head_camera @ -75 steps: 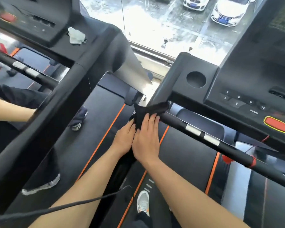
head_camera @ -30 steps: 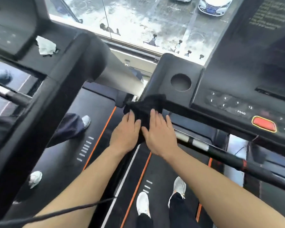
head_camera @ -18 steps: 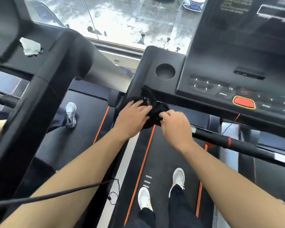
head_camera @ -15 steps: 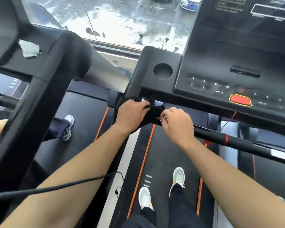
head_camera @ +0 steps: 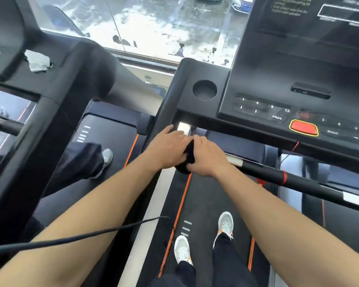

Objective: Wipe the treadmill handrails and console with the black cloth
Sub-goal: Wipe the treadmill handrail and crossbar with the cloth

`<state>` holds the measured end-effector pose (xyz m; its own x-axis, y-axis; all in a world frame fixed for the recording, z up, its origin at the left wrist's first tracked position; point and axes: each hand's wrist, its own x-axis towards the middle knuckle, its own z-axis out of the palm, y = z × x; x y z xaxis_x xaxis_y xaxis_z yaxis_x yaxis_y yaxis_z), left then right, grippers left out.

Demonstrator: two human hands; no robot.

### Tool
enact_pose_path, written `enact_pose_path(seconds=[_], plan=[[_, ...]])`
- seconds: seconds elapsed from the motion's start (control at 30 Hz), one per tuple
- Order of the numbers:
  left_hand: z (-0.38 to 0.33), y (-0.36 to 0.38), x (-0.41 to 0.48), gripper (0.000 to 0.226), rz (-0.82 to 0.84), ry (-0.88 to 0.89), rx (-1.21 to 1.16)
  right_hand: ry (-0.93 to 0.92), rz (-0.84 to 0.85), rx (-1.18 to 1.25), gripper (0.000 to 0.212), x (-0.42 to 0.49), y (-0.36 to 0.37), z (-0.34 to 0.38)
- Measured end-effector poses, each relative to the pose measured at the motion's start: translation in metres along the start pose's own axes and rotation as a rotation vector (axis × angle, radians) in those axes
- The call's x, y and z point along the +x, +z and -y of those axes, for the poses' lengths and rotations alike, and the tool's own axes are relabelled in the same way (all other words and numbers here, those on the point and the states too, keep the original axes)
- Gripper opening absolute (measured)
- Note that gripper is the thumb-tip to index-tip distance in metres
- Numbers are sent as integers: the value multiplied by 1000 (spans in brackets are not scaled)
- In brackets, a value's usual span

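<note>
The black cloth (head_camera: 188, 160) is bunched between both hands, only a dark strip and its lower edge showing. My left hand (head_camera: 167, 149) lies over its left side, fingertips touching the treadmill's left upright (head_camera: 164, 112). My right hand (head_camera: 207, 157) grips the cloth's right side at the near end of the black front handrail (head_camera: 278, 176). The console (head_camera: 278, 96), with number keys and a red stop button (head_camera: 303, 127), rises above and to the right of both hands.
A round cup holder (head_camera: 204, 90) sits left of the keys. A neighbouring treadmill (head_camera: 56, 96) with a crumpled white wipe (head_camera: 37, 62) stands at left; another person's leg and shoe (head_camera: 107, 156) are on its belt. A black cable (head_camera: 81, 238) crosses my left forearm. My shoes (head_camera: 181, 248) stand on the belt.
The cloth was spread over the handrail's left end under flat hands; both hands have since gathered it into a bunch and closed on it. The view has shifted left and down.
</note>
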<state>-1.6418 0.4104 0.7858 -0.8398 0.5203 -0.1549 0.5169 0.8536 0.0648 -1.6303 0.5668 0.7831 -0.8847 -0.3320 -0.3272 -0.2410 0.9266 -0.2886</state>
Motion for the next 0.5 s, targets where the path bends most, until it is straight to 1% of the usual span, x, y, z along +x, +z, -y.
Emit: enact_pose_path(seconds=[0.07,0.1,0.17,0.23,0.3,0.37,0.43,0.5], plan=[[18,-5,-1,45,27,42,185,-40,3,-25,70,21,0,7],[26,-7,-3,46,38,49,247,-53,11,2,75,31,0,13],[36,-9,-5,43,59,-10,299,-81,30,60,80,47,-1,25],[35,-5,-11,40,-22,-111,251,-102,17,84,76,54,2,33],[24,7,-18,39,-158,-183,185,-114,-51,93,68,52,7,28],[8,19,-21,42,-266,-177,56,-135,-117,22,60,41,14,15],[-9,25,-22,48,-284,-133,-53,-162,-168,-101,58,27,20,1],[-22,29,-20,52,-236,-110,-59,-169,-200,-213,55,14,19,-11]])
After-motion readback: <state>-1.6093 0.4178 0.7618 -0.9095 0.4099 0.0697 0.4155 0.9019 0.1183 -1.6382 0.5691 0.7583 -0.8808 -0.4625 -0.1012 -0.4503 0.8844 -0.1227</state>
